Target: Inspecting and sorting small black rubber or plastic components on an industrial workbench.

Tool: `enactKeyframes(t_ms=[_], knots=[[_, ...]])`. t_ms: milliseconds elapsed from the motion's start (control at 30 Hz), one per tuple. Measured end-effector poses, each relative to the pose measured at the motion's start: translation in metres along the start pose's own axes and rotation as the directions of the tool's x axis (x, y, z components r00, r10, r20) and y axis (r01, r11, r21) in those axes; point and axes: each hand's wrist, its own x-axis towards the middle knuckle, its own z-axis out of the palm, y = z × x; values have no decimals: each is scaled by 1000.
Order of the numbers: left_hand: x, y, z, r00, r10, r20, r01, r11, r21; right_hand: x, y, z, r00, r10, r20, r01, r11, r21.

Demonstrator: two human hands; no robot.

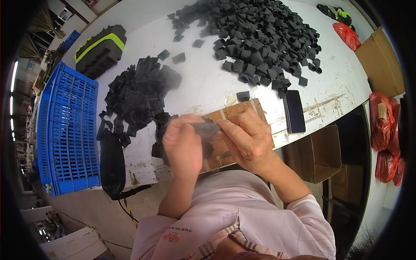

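Between my two hands a small dark fabric piece [206,128] is stretched above a brown wooden board [255,108]. My left hand [184,143], smeared by motion, is closed around its left end. The fingertips of my right hand [250,141] pinch the other end over the board. Past my left hand spreads a heap of flat black fabric pieces [138,93]. A much larger pile of short black fabric loops [264,41] covers the far side of the white table. One loose black loop [243,96] lies at the board's far edge.
At the left stands a blue plastic crate [69,130], beside a long black rounded object [112,164]. A dark stack with a lime stripe [102,48] sits behind. To the right are a phone [295,112], an open cardboard box [323,151] and red plastic bags [383,138].
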Motion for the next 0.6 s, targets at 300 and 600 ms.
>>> enactKeyframes(t_ms=[300,600], knots=[[-1,-5,8,972,224,65,-231,889,395,-7,22,8,998,34,59,-46,975,216],[-4,-10,-19,991,126,44,-132,976,174,1,15,5,996,-3,92,-13,985,174]])
